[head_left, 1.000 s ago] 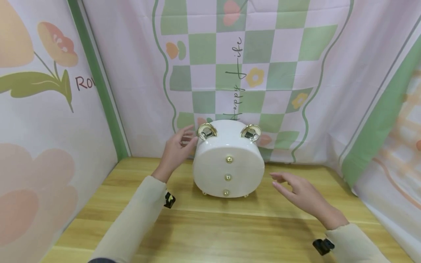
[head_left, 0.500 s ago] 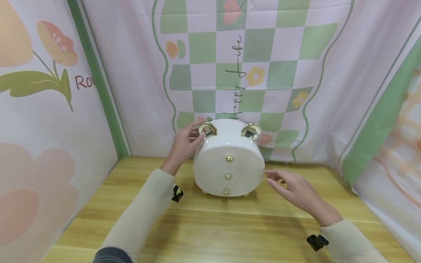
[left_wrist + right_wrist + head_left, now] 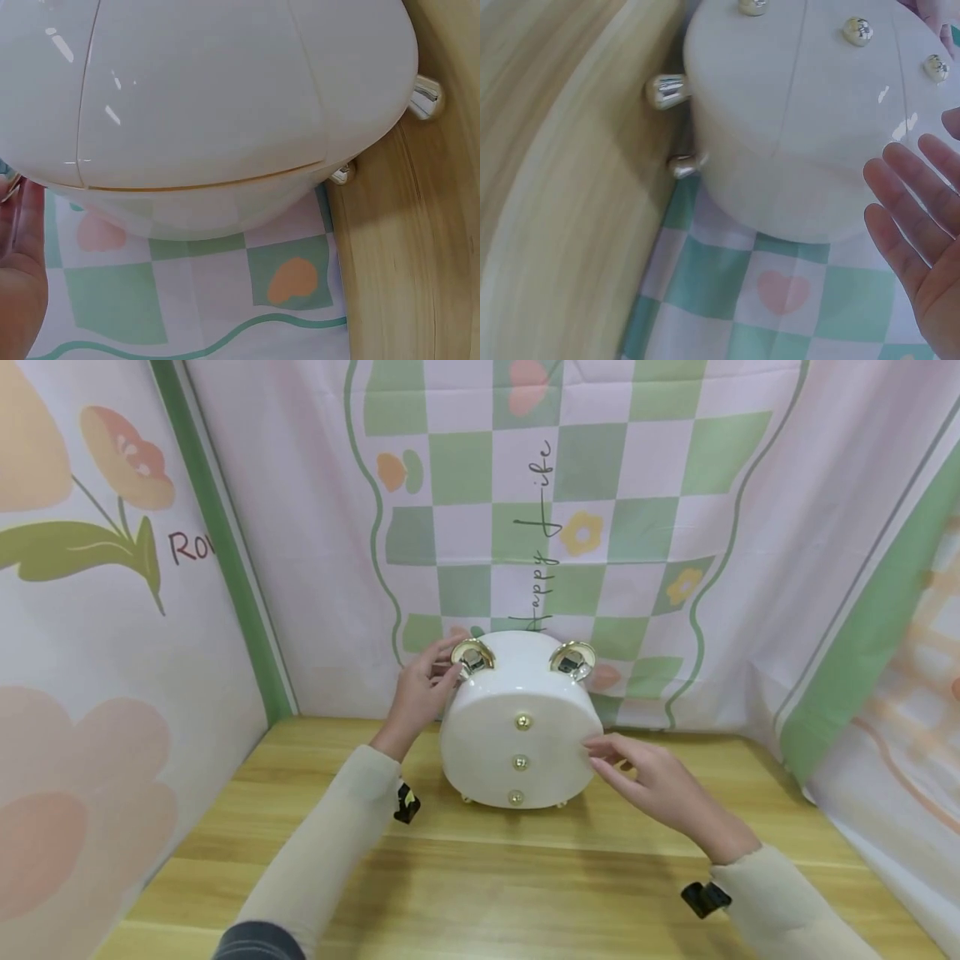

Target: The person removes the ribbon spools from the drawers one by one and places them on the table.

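A glossy white rounded drawer box (image 3: 483, 752) stands upright on the wooden table, with three gold knobs (image 3: 521, 762) down its front and short gold feet (image 3: 667, 91). Two gold-rimmed ears top it. My left hand (image 3: 420, 693) holds the left ear (image 3: 474, 657), thumb in front and fingers behind; in the left wrist view only part of that hand (image 3: 22, 262) shows at the edge. My right hand (image 3: 660, 781) is loosely extended, its fingertips overlapping the box's right front side. In the right wrist view its fingers (image 3: 907, 199) are spread and hold nothing.
The wooden table (image 3: 480, 885) extends in front of the box. Right behind it hangs a green-and-white checked curtain (image 3: 525, 535). Printed cloth walls (image 3: 90, 652) close off the left and right sides. Black devices (image 3: 705, 900) are strapped at both wrists.
My left hand has moved right from beside the box onto its left ear. My right hand has come left and slightly up to the front right side. The box has stayed put.
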Demonstrator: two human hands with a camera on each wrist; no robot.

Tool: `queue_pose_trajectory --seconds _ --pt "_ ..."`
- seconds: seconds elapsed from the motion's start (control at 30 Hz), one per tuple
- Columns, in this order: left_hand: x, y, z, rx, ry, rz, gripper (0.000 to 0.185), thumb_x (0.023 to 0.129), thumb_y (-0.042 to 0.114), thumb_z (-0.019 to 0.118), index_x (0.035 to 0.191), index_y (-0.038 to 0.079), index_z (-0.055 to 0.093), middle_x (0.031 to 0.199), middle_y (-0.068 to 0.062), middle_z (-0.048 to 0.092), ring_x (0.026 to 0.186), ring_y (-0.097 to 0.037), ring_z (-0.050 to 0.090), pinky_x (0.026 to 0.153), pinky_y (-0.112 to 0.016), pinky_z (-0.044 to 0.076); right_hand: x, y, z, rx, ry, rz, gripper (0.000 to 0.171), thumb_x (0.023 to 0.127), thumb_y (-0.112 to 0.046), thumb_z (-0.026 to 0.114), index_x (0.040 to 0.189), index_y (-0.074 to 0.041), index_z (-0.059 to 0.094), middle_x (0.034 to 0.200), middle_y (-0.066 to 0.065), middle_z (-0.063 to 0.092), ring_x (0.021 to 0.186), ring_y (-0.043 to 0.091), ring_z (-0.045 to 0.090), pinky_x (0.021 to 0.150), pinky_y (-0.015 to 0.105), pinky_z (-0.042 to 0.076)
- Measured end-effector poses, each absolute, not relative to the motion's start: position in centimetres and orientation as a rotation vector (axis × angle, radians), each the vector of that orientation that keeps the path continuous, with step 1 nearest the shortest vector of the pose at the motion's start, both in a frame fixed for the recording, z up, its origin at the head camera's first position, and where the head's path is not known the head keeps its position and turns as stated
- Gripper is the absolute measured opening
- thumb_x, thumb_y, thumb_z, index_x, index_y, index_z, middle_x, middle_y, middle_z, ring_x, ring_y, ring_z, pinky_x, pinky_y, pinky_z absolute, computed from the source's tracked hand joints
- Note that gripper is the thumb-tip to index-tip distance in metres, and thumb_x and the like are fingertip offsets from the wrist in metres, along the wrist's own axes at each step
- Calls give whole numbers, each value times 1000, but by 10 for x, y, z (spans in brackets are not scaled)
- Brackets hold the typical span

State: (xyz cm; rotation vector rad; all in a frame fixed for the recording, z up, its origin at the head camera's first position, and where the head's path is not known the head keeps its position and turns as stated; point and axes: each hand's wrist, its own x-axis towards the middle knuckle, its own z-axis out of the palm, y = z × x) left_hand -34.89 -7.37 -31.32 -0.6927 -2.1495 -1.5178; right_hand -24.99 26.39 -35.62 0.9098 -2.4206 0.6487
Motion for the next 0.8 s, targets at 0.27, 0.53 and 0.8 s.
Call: queue_pose_trajectory --seconds 0.27,0.53,0.8 --pt "-348 -72 -316 -710 -2169 -1431 47 102 9 59 145 27 54 117 -14 66 96 -22 69 79 -31 59 -257 249 -342 990 -2378 678 26 96 -11 69 122 -8 68 109 -2 72 90 7 66 71 32 59" --pt "-344 -75 -315 -749 -2232 -1405 60 98 15 68 151 31 45 114 -13 63 103 -24 67 89 -33 57 -263 230 -330 1062 -2373 702 29 97 -11 68 126 -8 66 100 -6 71 86 6 66 71 26 58" --pt "-343 -79 -314 -775 -2274 -1421 65 97 22 70 151 41 41 113 -9 61 104 -21 65 92 -31 55 -269 213 -320 1099 -2383 739 32 97 -11 69 128 -10 64 97 -4 71 81 4 66 70 23 57"
